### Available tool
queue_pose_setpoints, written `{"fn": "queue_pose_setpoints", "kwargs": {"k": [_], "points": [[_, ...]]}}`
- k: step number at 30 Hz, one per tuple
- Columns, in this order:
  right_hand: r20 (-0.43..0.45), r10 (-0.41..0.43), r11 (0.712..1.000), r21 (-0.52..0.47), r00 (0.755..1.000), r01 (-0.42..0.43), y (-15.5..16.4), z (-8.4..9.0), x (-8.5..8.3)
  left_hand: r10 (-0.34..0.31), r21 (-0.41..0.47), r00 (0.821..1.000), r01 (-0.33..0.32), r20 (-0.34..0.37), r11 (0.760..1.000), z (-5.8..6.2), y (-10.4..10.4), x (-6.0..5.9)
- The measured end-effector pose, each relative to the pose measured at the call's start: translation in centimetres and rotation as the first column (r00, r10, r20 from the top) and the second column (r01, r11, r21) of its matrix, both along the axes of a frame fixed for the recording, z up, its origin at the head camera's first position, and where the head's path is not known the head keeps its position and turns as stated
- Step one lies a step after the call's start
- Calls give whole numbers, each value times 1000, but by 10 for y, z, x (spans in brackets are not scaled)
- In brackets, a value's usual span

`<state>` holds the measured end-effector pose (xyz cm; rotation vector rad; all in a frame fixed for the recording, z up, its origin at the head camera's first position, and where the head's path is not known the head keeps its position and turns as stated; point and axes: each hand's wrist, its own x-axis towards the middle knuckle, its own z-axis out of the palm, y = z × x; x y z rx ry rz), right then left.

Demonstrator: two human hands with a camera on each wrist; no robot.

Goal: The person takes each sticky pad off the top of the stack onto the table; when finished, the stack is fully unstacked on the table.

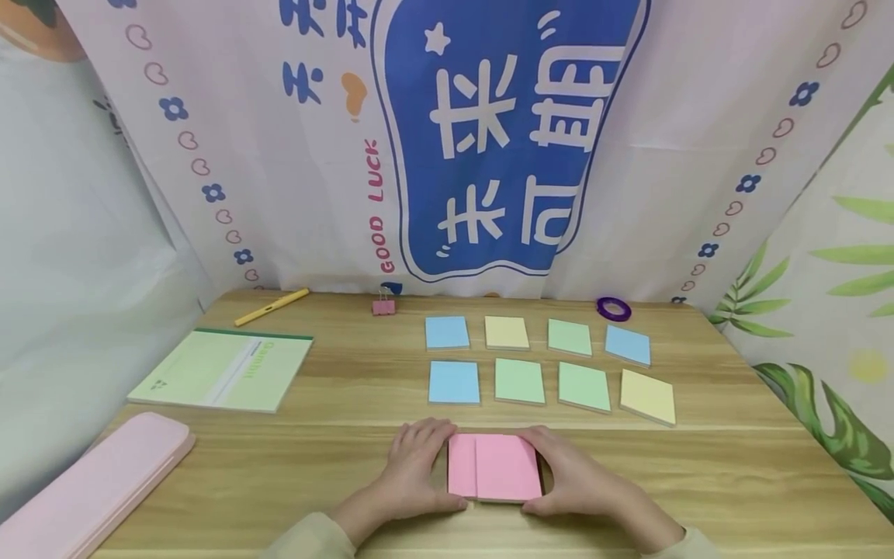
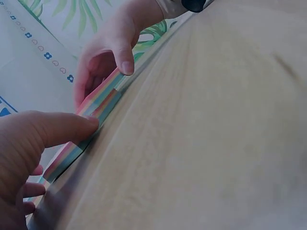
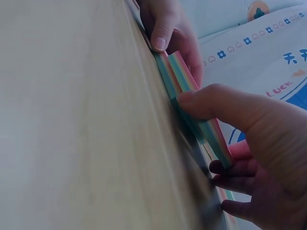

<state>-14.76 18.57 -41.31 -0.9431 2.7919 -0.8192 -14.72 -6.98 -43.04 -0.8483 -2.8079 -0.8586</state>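
The left hand point(image 1: 412, 473) and the right hand point(image 1: 580, 481) each clasp a side of the thick pink-topped pad of multicoloured sticky notes point(image 1: 494, 466), thumbs on its near edge, fingers curled behind. The pad lies flat on the pale wooden table point(image 1: 349, 466), split into two sections that sit slightly out of step. To do this well, I judge — press evenly from both sides and keep the pad flat. Just beyond the pad lie eight pastel sticky-note squares point(image 1: 520, 380) in two rows.
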Motion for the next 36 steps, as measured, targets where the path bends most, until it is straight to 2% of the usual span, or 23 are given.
{"fn": "queue_pose_setpoints", "kwargs": {"k": [6, 11, 20, 27, 36], "points": [[-19, -46, 999, -20, 999, 46, 16, -2, 8, 41, -70, 999, -39, 22, 997, 2, 0, 2], [-48, -78, 997, -34, 996, 76, 35, -4, 11, 66, -72, 997, -64, 34, 995, 2, 0, 3], [14, -177, 983, -40, 984, 177, 78, -7, 9, 80, -54, 995, -77, 51, 996, 3, 0, 3], [72, -149, 983, -95, 986, 155, 93, -8, 5, 74, -62, 996, -71, 45, 996, 3, 1, 2], [68, -107, 985, -129, 992, 115, 96, -13, 4, 75, -58, 995, -72, 59, 996, 4, 0, 4]]}}
